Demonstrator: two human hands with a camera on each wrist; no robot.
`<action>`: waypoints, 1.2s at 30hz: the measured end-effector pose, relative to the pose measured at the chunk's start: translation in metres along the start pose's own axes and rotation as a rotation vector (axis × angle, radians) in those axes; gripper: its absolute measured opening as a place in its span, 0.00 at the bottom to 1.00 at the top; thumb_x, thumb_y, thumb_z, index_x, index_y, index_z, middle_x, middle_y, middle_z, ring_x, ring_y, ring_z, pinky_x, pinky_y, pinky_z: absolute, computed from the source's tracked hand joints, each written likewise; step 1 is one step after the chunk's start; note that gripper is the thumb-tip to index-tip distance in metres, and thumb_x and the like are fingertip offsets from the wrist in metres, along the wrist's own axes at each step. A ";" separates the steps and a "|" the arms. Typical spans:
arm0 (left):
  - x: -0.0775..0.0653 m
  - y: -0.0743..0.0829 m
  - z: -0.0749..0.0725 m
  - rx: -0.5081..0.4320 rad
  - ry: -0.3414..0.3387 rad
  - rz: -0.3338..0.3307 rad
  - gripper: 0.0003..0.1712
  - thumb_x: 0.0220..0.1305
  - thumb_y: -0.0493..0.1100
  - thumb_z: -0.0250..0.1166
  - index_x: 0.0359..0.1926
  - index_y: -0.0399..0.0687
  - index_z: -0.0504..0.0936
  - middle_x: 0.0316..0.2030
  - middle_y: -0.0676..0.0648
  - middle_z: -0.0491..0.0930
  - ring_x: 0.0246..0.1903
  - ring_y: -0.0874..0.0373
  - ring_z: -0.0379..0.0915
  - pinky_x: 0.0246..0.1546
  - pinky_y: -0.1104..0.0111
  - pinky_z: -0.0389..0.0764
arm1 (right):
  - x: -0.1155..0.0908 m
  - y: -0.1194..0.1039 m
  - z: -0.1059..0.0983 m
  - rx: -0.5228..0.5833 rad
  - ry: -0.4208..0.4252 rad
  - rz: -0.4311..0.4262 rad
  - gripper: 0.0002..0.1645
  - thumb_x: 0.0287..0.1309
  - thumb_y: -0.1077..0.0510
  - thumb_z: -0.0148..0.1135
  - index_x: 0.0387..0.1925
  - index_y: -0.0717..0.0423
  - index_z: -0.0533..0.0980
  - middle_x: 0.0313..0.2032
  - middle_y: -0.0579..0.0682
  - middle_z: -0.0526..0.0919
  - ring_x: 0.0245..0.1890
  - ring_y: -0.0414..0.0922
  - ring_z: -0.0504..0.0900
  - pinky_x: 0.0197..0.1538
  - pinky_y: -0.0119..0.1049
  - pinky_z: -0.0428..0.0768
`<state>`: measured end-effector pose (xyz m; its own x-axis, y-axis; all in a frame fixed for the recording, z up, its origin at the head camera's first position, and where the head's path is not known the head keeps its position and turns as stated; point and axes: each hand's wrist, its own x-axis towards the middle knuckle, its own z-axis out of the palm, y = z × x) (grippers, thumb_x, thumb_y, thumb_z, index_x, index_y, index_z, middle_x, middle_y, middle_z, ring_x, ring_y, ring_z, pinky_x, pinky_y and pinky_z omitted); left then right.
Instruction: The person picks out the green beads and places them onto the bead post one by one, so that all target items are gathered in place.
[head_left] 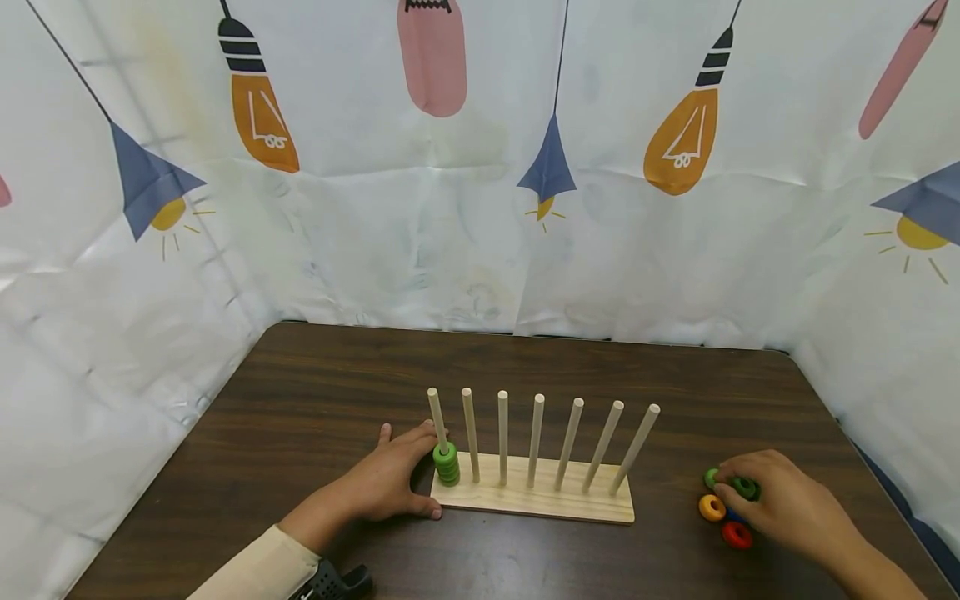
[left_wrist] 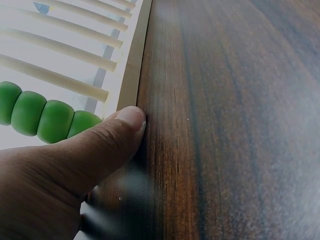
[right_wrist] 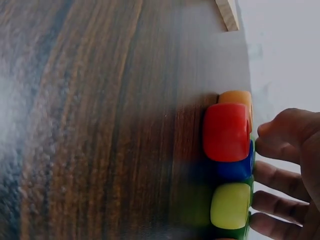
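Observation:
My left hand [head_left: 390,477] grips the left end of a wooden peg board [head_left: 532,500], thumb along the front edge and fingers behind it. Several green rings [head_left: 447,467] are stacked on the leftmost peg, beside that hand. At the right, my right hand [head_left: 798,504] is over a group of loose rings, fingertips right at their tops. Around it lie a green ring [head_left: 710,477], an orange ring [head_left: 712,507] and a red ring [head_left: 737,535]. The right wrist view also shows a blue ring [right_wrist: 235,170] and a yellow ring [right_wrist: 230,205]; the palm hides others.
The other upright pegs [head_left: 536,442] on the board carry no rings. Everything stands on a dark wood-grain table [head_left: 337,375]. Behind it hangs a white sheet [head_left: 360,242] printed with lamps and bulbs. A dark watch [head_left: 330,581] is on the left wrist.

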<state>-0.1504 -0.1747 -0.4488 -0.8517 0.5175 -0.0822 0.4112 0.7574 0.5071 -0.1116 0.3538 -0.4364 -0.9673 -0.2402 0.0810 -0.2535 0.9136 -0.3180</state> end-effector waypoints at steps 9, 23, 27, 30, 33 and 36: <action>-0.001 0.000 0.000 -0.007 0.002 0.010 0.54 0.46 0.59 0.83 0.70 0.40 0.72 0.74 0.37 0.63 0.76 0.41 0.51 0.67 0.28 0.37 | 0.005 0.002 0.000 -0.011 -0.016 0.019 0.10 0.57 0.49 0.76 0.41 0.40 0.86 0.48 0.50 0.84 0.49 0.57 0.81 0.36 0.56 0.83; -0.001 -0.001 0.000 -0.003 0.011 0.028 0.54 0.46 0.58 0.84 0.70 0.41 0.72 0.73 0.38 0.65 0.76 0.41 0.51 0.66 0.27 0.38 | 0.014 0.003 0.005 -0.040 -0.041 0.071 0.15 0.53 0.46 0.79 0.40 0.40 0.82 0.46 0.56 0.82 0.40 0.51 0.81 0.29 0.47 0.80; 0.000 -0.001 0.000 -0.003 0.011 0.025 0.54 0.46 0.58 0.84 0.70 0.40 0.72 0.73 0.37 0.64 0.76 0.41 0.51 0.67 0.27 0.37 | 0.016 0.000 0.003 -0.019 -0.049 0.085 0.17 0.55 0.47 0.77 0.44 0.44 0.82 0.45 0.55 0.82 0.37 0.47 0.79 0.28 0.43 0.78; 0.000 0.000 0.000 -0.002 0.008 0.018 0.55 0.46 0.58 0.84 0.71 0.39 0.71 0.74 0.37 0.64 0.76 0.41 0.52 0.67 0.28 0.37 | 0.017 -0.005 -0.002 0.005 -0.046 0.080 0.18 0.56 0.47 0.77 0.46 0.47 0.82 0.46 0.54 0.83 0.37 0.46 0.79 0.27 0.42 0.77; 0.000 -0.001 0.001 0.000 0.004 0.015 0.55 0.46 0.58 0.84 0.71 0.40 0.71 0.74 0.37 0.63 0.76 0.41 0.51 0.67 0.28 0.37 | 0.017 -0.012 -0.007 0.020 -0.022 0.055 0.18 0.56 0.50 0.77 0.46 0.47 0.83 0.48 0.55 0.83 0.36 0.45 0.79 0.27 0.39 0.77; 0.000 -0.001 0.001 0.000 0.002 0.014 0.55 0.46 0.57 0.83 0.71 0.40 0.71 0.74 0.38 0.63 0.76 0.42 0.51 0.68 0.28 0.37 | 0.016 -0.020 -0.012 0.016 0.016 0.026 0.17 0.55 0.53 0.78 0.46 0.46 0.83 0.49 0.56 0.82 0.36 0.43 0.79 0.26 0.35 0.77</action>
<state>-0.1507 -0.1749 -0.4504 -0.8464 0.5275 -0.0730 0.4236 0.7501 0.5079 -0.1218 0.3358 -0.4177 -0.9736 -0.2107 0.0877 -0.2280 0.9142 -0.3351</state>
